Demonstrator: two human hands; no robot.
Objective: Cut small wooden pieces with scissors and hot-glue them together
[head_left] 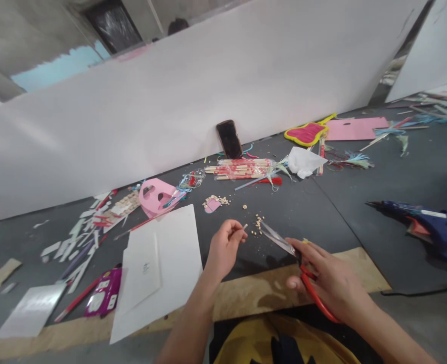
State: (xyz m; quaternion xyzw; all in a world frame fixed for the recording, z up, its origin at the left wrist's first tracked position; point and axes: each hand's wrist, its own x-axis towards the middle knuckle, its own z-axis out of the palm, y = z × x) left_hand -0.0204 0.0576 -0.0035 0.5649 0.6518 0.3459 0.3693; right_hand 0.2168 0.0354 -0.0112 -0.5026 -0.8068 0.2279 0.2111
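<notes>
My left hand is closed in a pinch on a short thin wooden stick, held just above the dark table. My right hand grips red-handled scissors, whose open silver blades point left toward the stick's tip. Small cut wooden bits lie on the table right under the blades. A second heap of wooden bits sits a little farther back, beside a small pink cut-out.
White sheets lie left of my hands. A blue glue gun rests at right with its cord trailing. A bundle of sticks, a phone leaning on the white board, pink shapes and paper scraps crowd the back.
</notes>
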